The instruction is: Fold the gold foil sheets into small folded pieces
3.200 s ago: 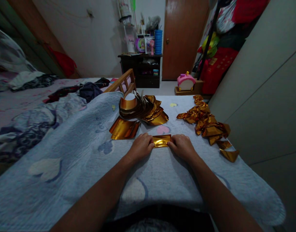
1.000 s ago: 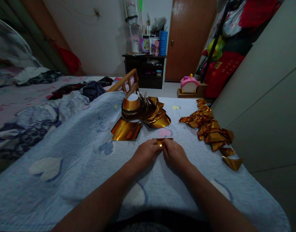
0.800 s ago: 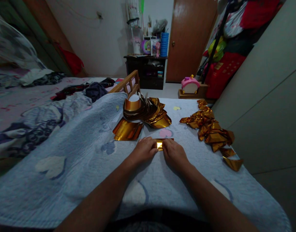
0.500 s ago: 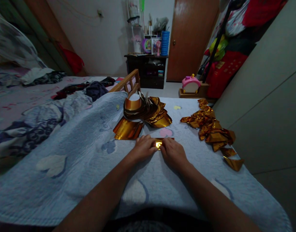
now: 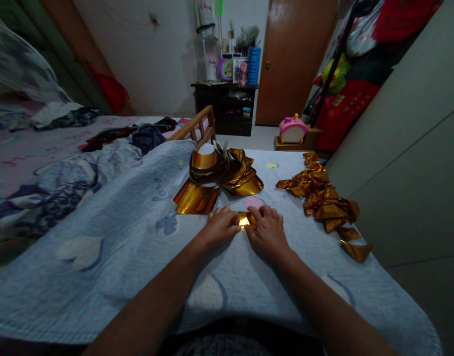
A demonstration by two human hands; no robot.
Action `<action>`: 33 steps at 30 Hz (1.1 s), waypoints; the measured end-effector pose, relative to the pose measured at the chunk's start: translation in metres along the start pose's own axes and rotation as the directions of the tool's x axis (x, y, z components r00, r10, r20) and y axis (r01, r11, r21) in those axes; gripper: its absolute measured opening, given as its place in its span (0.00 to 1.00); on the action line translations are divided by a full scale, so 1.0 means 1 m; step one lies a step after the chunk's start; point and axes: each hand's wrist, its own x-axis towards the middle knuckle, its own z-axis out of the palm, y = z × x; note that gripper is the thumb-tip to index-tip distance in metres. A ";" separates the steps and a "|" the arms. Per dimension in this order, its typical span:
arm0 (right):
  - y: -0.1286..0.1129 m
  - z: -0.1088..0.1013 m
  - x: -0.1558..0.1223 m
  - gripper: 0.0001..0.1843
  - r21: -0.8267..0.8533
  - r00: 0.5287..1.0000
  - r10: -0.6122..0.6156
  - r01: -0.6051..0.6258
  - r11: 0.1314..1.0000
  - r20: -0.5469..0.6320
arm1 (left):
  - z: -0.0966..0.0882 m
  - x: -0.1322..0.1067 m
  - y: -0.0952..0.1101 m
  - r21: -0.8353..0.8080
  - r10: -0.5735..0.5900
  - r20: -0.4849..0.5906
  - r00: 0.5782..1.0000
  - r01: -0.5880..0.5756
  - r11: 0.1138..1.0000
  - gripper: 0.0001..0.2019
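Here, two bare hands meet near the middle of a pale blue quilt (image 5: 112,257) spread over a bed. The left hand (image 5: 220,227) and the right hand (image 5: 268,231) rest knuckles up, fingers curled close together, both pinching one small gold foil piece (image 5: 245,220). Only a bright sliver of the foil shows, lying flat on the quilt between the two sets of fingertips; the right fingers (image 5: 257,213) cover the rest. At 11 o'clock from the hands, just beside the left one, lies a flat stack of gold sheets (image 5: 193,198). At 12 o'clock sits a curled gold heap (image 5: 229,170). At 2 o'clock, well apart, trails a row of folded gold pieces (image 5: 321,195).
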 end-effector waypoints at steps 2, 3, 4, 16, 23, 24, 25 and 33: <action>0.008 0.001 -0.002 0.28 0.030 0.999 0.034 -0.034 0.999 -0.012 | 0.000 0.000 -0.001 -0.003 0.000 -0.002 1.000 0.000 1.000 0.07; 0.012 0.002 -0.002 0.29 0.038 0.998 0.052 -0.051 0.998 -0.022 | 0.000 0.000 -0.001 -0.005 0.000 -0.002 1.000 0.000 1.000 0.07; 0.017 0.003 -0.003 0.31 0.042 0.997 0.066 -0.064 0.997 -0.029 | 0.000 0.000 -0.001 -0.007 0.000 -0.002 1.000 0.000 1.000 0.07; 0.065 0.002 -0.004 0.41 -0.007 0.993 0.086 -0.085 0.996 0.086 | -0.002 -0.001 0.001 -0.023 0.000 0.015 1.000 0.001 1.000 0.06; 0.072 0.008 -0.004 0.42 0.052 0.999 0.040 -0.041 0.998 0.024 | -0.002 0.000 0.000 -0.027 -0.003 0.019 1.000 0.003 1.000 0.05; 0.072 0.007 -0.004 0.41 0.081 0.999 0.036 -0.035 0.996 -0.008 | -0.001 0.001 -0.001 -0.028 -0.002 0.015 1.000 0.002 1.000 0.05; 0.069 0.006 -0.004 0.41 0.114 0.998 0.030 -0.025 0.993 -0.046 | -0.001 0.001 -0.001 -0.028 0.000 0.010 1.000 0.000 1.000 0.05; 0.019 0.008 -0.001 0.30 0.176 0.968 -0.149 0.186 0.967 -0.201 | -0.001 0.000 0.000 -0.011 0.002 -0.003 1.000 -0.002 1.000 0.07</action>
